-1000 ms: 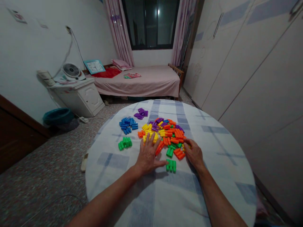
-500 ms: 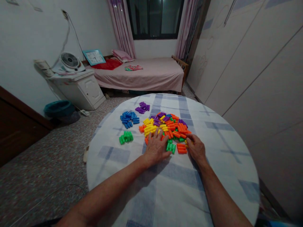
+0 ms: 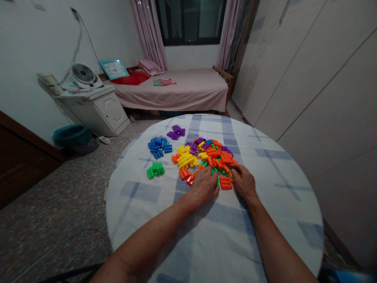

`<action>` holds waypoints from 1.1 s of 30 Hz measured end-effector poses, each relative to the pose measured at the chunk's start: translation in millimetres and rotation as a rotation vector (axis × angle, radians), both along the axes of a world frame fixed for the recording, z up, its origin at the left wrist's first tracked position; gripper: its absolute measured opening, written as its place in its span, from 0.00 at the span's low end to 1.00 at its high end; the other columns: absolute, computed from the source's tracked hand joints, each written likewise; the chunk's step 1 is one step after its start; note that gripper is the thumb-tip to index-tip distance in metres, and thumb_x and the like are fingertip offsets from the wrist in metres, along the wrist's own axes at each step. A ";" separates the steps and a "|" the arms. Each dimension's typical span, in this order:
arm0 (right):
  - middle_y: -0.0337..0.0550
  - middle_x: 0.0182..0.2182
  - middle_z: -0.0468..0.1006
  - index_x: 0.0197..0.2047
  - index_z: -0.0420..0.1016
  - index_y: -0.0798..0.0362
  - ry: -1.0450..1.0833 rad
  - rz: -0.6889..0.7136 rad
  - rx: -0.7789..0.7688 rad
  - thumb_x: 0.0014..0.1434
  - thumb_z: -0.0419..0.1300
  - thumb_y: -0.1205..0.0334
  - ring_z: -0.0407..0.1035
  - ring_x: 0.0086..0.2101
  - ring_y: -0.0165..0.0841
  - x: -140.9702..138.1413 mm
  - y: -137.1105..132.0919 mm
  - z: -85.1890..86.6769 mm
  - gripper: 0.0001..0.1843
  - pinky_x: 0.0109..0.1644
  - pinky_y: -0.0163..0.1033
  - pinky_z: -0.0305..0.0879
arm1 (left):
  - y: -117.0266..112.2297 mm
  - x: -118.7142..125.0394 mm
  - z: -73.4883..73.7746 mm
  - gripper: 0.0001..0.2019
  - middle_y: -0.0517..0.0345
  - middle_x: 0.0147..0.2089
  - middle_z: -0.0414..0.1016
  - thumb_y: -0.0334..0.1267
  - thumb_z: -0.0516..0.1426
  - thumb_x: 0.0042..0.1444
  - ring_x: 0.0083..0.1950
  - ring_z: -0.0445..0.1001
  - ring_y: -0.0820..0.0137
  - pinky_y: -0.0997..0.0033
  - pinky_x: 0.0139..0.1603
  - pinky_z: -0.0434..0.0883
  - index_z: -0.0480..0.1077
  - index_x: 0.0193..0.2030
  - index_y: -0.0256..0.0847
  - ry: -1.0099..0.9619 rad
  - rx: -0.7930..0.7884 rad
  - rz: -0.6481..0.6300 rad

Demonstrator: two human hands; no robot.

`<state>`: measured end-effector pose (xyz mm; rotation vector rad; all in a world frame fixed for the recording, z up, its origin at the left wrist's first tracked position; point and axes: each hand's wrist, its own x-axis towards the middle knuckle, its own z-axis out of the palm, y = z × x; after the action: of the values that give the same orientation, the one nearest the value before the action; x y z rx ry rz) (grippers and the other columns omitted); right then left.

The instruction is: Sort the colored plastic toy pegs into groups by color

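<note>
While green plastic pegs (image 3: 155, 170) and blue pegs (image 3: 158, 147) lie apart on the checked tablecloth (image 3: 282, 204), the left hand (image 3: 203, 186) cups the mixed heap of pegs (image 3: 204, 157), orange pegs (image 3: 226, 182) separate it from the right hand (image 3: 244, 182), and neither grip is clear.

A small home bedroom: a single bed (image 3: 173, 90) with pink bedding sits under a curtained window (image 3: 190, 21), beside a bedside cabinet (image 3: 94, 112) holding a fan (image 3: 83, 74), and tall wardrobe doors (image 3: 306, 78) line the wall.
</note>
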<state>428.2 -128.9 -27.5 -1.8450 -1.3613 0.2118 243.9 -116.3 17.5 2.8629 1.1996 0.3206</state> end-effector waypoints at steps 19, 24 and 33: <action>0.46 0.41 0.78 0.42 0.74 0.52 0.015 -0.014 -0.032 0.54 0.48 0.52 0.71 0.41 0.38 4.5 0.4 -2.7 0.20 0.48 0.44 0.63 | -0.5 -2.2 -8.2 0.16 0.46 0.52 0.63 0.39 0.54 0.52 0.51 0.65 0.61 0.61 0.50 0.68 0.64 0.48 0.39 -0.106 -0.190 -0.055; 0.46 0.41 0.78 0.42 0.75 0.52 0.020 -0.007 -0.031 0.54 0.48 0.53 0.71 0.41 0.38 3.4 -0.1 -1.4 0.20 0.47 0.45 0.63 | 1.6 -4.2 -7.9 0.11 0.48 0.50 0.66 0.38 0.55 0.51 0.47 0.68 0.64 0.64 0.46 0.69 0.67 0.42 0.39 -0.138 -0.236 -0.071; 0.46 0.41 0.77 0.42 0.75 0.53 0.022 -0.019 -0.057 0.53 0.47 0.53 0.70 0.40 0.38 2.3 -0.6 0.6 0.21 0.46 0.44 0.64 | 40.8 -80.9 39.1 0.07 0.54 0.38 0.74 0.31 0.54 0.51 0.39 0.72 0.69 0.70 0.43 0.69 0.69 0.38 0.40 -0.412 -0.097 0.247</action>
<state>430.6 -129.5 -26.9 -1.8963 -1.3340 0.2624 163.0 -75.5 56.6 2.4005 1.4252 0.7875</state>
